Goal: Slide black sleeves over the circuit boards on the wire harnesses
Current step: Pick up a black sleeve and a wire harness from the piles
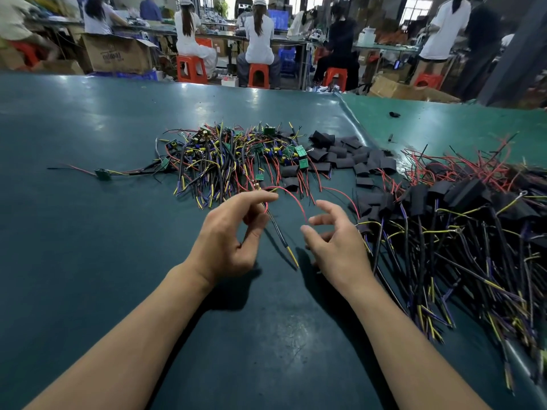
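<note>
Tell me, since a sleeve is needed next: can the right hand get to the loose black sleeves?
Probably yes. The right hand is open, and only bare table and thin red wires lie before the loose black sleeves.

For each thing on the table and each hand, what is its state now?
Left hand: fingers curled, pinching one harness.
Held harness: lifted off the table, board not visible, no sleeve seen on it.
Right hand: open, fingers relaxed, holding nothing.
Bare harness pile: tangled, green boards uncovered.
Loose black sleeves: empty, lying flat in a heap.
Sleeved harness pile: boards covered by black sleeves.
</note>
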{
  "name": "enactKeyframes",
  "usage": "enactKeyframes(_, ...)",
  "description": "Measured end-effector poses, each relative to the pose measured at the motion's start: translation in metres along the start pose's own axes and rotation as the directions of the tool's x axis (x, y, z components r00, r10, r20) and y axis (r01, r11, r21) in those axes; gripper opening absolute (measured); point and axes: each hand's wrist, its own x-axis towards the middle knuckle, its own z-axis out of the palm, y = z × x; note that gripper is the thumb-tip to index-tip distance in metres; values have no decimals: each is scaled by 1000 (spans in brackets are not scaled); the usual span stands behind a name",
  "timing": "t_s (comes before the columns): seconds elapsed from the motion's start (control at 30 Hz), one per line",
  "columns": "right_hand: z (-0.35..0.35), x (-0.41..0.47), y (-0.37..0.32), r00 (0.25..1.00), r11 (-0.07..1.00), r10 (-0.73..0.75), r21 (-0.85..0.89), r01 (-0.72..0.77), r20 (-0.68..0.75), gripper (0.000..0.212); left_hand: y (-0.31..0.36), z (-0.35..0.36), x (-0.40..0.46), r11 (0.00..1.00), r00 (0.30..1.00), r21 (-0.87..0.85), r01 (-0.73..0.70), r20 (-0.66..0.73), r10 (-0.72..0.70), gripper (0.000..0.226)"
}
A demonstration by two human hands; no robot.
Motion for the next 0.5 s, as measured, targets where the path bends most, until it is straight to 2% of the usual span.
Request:
enactKeyframes(0.1,0,0,-1,995,990,-46,-125,57,90,48,5,0,-2,995,995,-47,-91,-44,88,30)
enactKeyframes(0.2,0,-4,-2,978,975,-98,-180,132,186,68,15,8,-4,971,979,-139,-193,40,201,32)
enactKeyframes(0.27,-2,-4,-1,962,973,-155,-132,187,226,67,20,14,-4,961,972,-193,-200,88,220,35)
enactKeyframes(0.37,-2,-4,-4,964,974,-226,42,222,140,23,19,14,-6,962,980,-223,-159,86,182,31)
enactKeyframes(0.43,-1,-3,-7,992,954,-124,280,110,33,14,15,10,-6,969,993,-233,-82,66,100,36)
enactKeyframes(0.5,-4,1,-8,1000,853,4,521,-7,7,11,10,7,-5,985,996,-168,-50,69,62,42)
